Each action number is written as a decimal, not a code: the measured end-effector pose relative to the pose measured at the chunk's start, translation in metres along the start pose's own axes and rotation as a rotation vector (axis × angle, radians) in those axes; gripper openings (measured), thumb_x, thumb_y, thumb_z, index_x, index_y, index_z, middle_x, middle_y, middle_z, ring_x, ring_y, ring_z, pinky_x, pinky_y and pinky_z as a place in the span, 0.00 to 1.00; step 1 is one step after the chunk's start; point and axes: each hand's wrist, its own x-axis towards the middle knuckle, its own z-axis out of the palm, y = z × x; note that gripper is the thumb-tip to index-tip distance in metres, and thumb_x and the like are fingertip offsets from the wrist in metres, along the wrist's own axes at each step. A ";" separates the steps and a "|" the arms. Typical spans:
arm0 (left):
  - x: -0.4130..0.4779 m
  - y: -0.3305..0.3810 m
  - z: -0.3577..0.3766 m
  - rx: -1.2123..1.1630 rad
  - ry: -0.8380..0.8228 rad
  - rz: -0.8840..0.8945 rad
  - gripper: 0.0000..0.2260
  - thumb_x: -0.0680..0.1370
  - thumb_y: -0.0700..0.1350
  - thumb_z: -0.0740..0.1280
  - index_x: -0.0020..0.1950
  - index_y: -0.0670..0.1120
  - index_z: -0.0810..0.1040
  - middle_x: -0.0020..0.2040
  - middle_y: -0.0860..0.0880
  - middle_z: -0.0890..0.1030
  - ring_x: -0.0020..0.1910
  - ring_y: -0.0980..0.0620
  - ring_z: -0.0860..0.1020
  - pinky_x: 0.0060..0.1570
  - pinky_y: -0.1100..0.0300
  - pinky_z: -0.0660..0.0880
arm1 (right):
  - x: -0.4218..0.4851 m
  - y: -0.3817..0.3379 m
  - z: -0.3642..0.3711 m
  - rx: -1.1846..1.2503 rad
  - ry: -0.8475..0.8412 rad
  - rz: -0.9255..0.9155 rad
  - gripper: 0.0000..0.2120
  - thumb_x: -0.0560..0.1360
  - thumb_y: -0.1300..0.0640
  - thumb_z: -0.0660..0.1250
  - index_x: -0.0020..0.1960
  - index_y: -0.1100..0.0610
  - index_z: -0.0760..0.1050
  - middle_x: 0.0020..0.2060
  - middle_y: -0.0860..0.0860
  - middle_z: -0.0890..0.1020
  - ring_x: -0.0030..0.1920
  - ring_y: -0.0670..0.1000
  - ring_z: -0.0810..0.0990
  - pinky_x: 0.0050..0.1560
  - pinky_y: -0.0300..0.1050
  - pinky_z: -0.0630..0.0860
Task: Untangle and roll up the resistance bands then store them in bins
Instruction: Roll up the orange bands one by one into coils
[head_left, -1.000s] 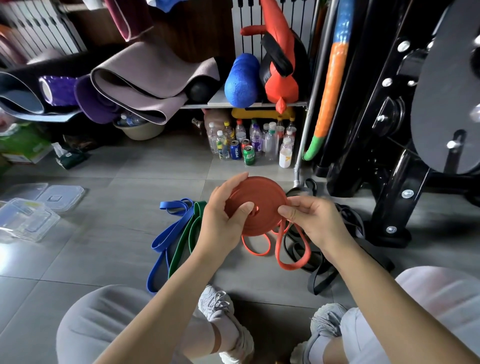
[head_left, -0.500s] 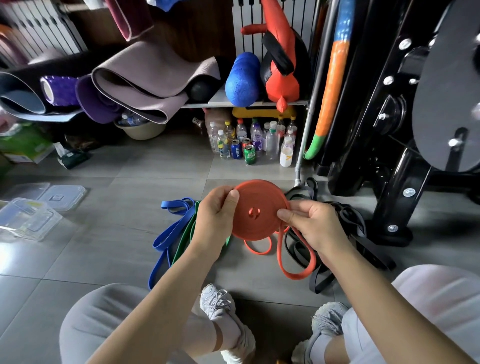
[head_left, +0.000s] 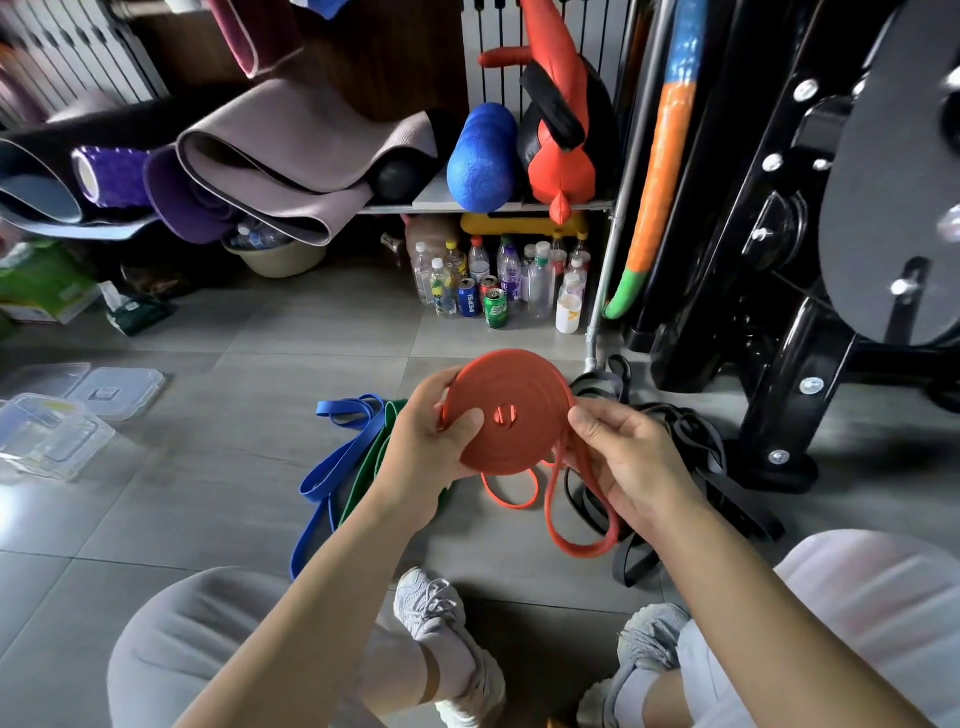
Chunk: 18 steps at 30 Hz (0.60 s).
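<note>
The left hand (head_left: 434, 447) grips the coiled orange resistance band (head_left: 524, 410) at its left edge. The right hand (head_left: 631, 462) pinches the coil's right edge. The uncoiled tail hangs below.

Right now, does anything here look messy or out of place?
The orange band is only partly rolled: its loose tail dangles below the coil held between the left hand and right hand. The blue band, green band and black bands lie sprawled, unrolled, on the floor.
</note>
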 end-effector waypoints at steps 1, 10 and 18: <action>0.000 -0.001 0.001 -0.036 0.010 -0.002 0.16 0.77 0.31 0.62 0.58 0.51 0.74 0.53 0.46 0.80 0.54 0.43 0.79 0.45 0.38 0.78 | -0.001 0.000 0.000 -0.013 -0.001 0.008 0.07 0.73 0.68 0.66 0.51 0.64 0.77 0.37 0.57 0.83 0.34 0.50 0.82 0.40 0.40 0.80; -0.006 -0.015 0.015 -0.392 0.044 -0.106 0.12 0.79 0.35 0.60 0.61 0.45 0.69 0.58 0.43 0.77 0.54 0.42 0.80 0.48 0.37 0.77 | -0.007 0.006 0.003 -0.145 0.011 -0.062 0.13 0.71 0.65 0.70 0.55 0.66 0.79 0.47 0.63 0.83 0.48 0.60 0.82 0.51 0.48 0.80; -0.007 -0.022 -0.004 -0.184 0.030 -0.072 0.10 0.76 0.35 0.64 0.56 0.44 0.74 0.50 0.45 0.81 0.46 0.50 0.82 0.47 0.49 0.80 | -0.006 0.006 -0.006 -0.362 -0.069 -0.208 0.08 0.72 0.67 0.69 0.45 0.55 0.80 0.36 0.52 0.85 0.38 0.50 0.83 0.45 0.43 0.82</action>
